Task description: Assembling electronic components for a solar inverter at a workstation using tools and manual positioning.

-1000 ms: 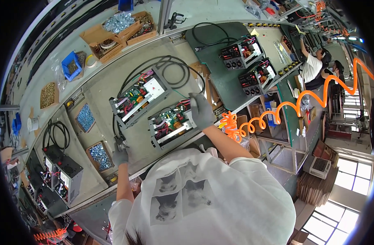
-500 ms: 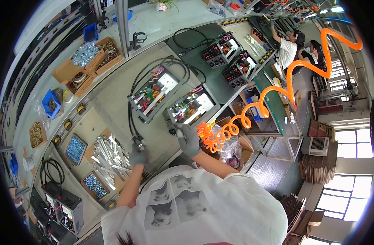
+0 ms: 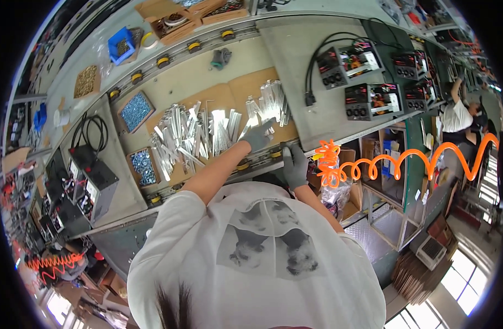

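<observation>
My left hand [image 3: 258, 137], in a grey glove, is at the near edge of a pile of shiny metal strips [image 3: 221, 129]. Its thumb and forefinger close on the end of a strip. My right hand [image 3: 295, 166], also gloved in grey, is just to the right, over the bench's front rail. Thumb and fingers are apart there, with nothing visible between them. The strips lie on brown cardboard [image 3: 238, 90]. On the bench to the right stand open-sided electronic units [image 3: 374, 101] with exposed circuit boards and black cables [image 3: 310, 82].
Boxes of blue-grey small parts [image 3: 136, 111] and bolts [image 3: 143, 167] stand left of the strips. A crumpled grey glove [image 3: 221, 58] lies behind them. An orange coiled hose [image 3: 372, 167] hangs at my right. Black units [image 3: 89, 175] sit at far left; a co-worker [image 3: 456, 117] is at far right.
The view has swung left. My left hand has moved from beside the cable plugs to the metal strips. My right hand has come away from the near electronic unit, toward the bench's front rail.
</observation>
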Tool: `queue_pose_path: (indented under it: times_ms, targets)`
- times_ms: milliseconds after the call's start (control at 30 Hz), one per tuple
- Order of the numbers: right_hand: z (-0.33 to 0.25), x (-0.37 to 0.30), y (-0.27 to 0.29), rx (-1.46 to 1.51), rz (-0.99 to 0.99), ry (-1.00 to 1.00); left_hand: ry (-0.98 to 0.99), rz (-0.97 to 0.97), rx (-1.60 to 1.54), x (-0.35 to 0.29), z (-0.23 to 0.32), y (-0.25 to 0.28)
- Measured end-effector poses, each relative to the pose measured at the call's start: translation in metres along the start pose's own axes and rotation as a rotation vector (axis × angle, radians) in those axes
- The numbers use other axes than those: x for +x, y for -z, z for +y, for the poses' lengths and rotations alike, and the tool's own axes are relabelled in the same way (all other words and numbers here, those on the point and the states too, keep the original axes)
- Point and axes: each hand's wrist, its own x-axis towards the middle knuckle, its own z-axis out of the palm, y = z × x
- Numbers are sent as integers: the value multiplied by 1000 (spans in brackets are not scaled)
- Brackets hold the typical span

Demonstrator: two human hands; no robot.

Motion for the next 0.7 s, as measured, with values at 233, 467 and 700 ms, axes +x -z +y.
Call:
queue_pose_path:
  times_ms: [233, 467, 700]
  targets:
    - [30, 10, -32, 0, -336, -9, 329, 186, -72, -116, -30, 41]
    - [41, 39, -79, -7, -699, -36, 817, 608, -288, -239, -59, 33]
    - [46, 43, -125, 23, -959, -119, 1106, 1096, -324, -317, -49, 4]
